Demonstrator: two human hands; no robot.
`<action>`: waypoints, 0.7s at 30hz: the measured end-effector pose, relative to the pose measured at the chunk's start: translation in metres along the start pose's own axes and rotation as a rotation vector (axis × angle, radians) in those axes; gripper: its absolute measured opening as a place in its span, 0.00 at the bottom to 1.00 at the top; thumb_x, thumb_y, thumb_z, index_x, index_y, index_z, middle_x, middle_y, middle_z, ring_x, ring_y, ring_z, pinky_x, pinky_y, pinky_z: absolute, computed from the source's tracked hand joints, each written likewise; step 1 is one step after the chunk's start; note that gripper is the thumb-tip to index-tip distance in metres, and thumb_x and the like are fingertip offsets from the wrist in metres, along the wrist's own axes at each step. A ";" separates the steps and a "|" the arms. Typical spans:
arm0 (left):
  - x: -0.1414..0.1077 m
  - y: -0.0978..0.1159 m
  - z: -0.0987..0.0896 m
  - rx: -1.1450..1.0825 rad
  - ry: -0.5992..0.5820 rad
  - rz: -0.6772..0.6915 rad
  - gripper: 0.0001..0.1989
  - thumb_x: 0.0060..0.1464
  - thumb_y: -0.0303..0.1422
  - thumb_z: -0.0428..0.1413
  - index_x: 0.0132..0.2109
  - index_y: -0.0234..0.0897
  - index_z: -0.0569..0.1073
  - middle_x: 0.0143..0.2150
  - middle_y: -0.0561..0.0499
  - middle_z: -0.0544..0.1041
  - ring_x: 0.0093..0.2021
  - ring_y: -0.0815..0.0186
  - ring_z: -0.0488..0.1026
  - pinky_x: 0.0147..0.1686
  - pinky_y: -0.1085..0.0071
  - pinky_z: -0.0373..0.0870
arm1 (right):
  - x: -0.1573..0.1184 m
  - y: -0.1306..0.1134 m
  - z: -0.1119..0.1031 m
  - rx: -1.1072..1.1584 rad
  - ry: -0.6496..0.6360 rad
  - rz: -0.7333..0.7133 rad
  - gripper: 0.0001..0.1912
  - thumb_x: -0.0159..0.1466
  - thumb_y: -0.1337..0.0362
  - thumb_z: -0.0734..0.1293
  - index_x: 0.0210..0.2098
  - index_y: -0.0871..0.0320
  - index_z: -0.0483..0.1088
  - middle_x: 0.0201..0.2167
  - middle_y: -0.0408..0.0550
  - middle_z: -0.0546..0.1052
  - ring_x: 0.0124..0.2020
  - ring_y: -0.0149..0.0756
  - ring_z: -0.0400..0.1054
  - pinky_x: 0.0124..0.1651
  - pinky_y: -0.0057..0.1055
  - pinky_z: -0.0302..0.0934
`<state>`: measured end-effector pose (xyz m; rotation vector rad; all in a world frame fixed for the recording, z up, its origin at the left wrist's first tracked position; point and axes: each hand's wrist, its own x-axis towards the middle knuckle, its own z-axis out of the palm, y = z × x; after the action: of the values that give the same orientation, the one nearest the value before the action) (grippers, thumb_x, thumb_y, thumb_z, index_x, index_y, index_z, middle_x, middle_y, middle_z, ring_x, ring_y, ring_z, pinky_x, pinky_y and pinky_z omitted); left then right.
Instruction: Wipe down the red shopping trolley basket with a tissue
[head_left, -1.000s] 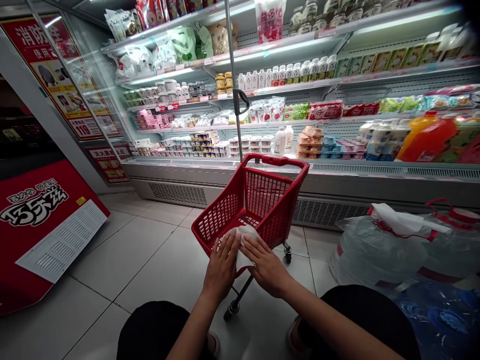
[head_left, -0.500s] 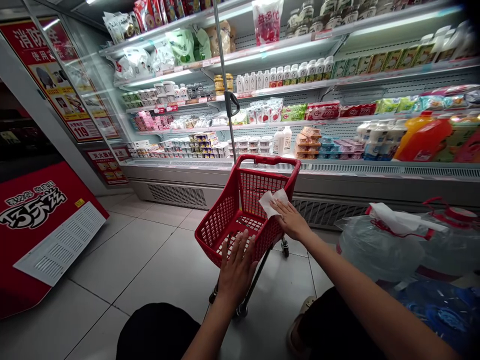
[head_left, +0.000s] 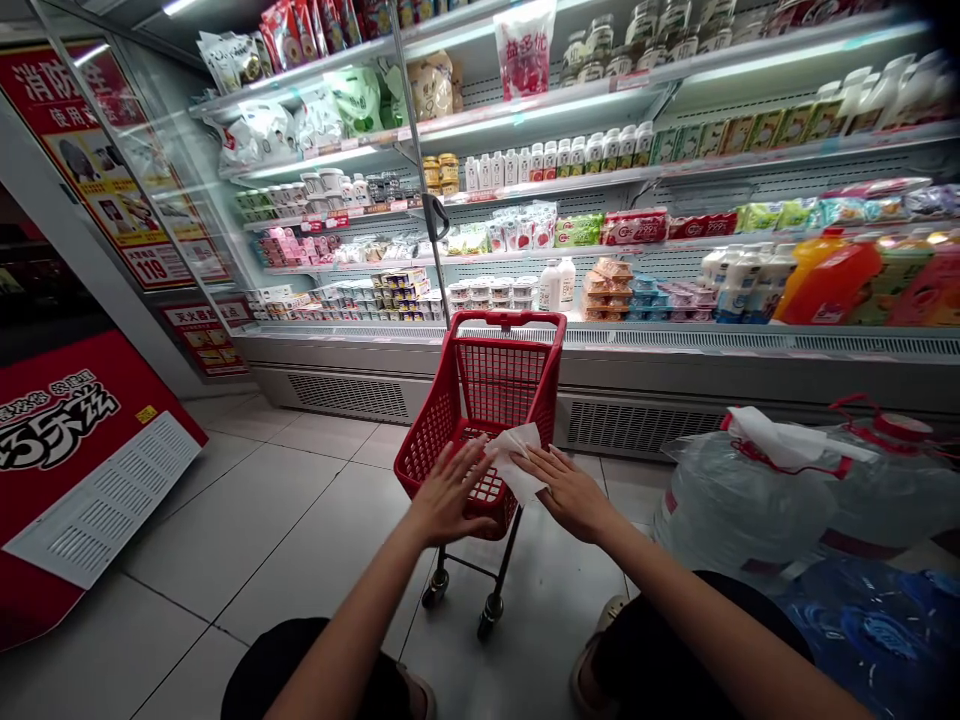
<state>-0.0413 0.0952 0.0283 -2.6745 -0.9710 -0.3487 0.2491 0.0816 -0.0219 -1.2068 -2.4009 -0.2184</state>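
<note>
A small red shopping cart with a lattice plastic basket stands on wheels in front of me. My right hand has a crumpled white tissue at its fingertips, over the near right corner of the basket. The fingers lie long and close together along the tissue. Over the basket's near left rim is my left hand, palm down, fingers spread and holding nothing. Whether its palm touches the rim is hidden. The tissue's left edge comes close to the left fingertips.
An open refrigerated shelf with yogurts, bottles and pouches runs behind the cart. Large water jugs stand at the right, one with white paper on top, beside blue bottles. A red freezer is at the left.
The cart has swung round to face me more squarely. My right hand and the tissue have come off the right side wall toward the near corner. My left hand has shifted left.
</note>
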 end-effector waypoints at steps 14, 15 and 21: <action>0.004 -0.012 0.028 0.054 0.054 -0.166 0.41 0.69 0.51 0.50 0.78 0.42 0.43 0.80 0.45 0.47 0.79 0.59 0.45 0.76 0.54 0.41 | -0.009 -0.049 0.024 -0.036 0.136 0.165 0.40 0.73 0.67 0.56 0.79 0.52 0.33 0.78 0.46 0.47 0.78 0.40 0.43 0.76 0.49 0.47; 0.007 -0.008 0.028 0.058 0.062 -0.171 0.41 0.69 0.50 0.51 0.78 0.42 0.43 0.80 0.46 0.46 0.79 0.59 0.44 0.76 0.54 0.40 | -0.011 -0.055 0.025 -0.049 0.135 0.172 0.41 0.72 0.68 0.56 0.79 0.52 0.32 0.78 0.46 0.46 0.78 0.41 0.42 0.76 0.49 0.46; 0.025 0.022 0.028 0.089 0.050 -0.183 0.53 0.61 0.38 0.58 0.78 0.37 0.32 0.81 0.45 0.38 0.80 0.58 0.35 0.76 0.48 0.27 | 0.006 -0.072 0.037 -0.074 0.034 0.129 0.40 0.71 0.67 0.59 0.78 0.57 0.40 0.77 0.50 0.51 0.78 0.44 0.42 0.77 0.51 0.42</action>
<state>-0.0053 0.1029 0.0066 -2.4920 -1.1897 -0.3978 0.1775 0.0545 -0.0484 -1.3742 -2.2941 -0.2873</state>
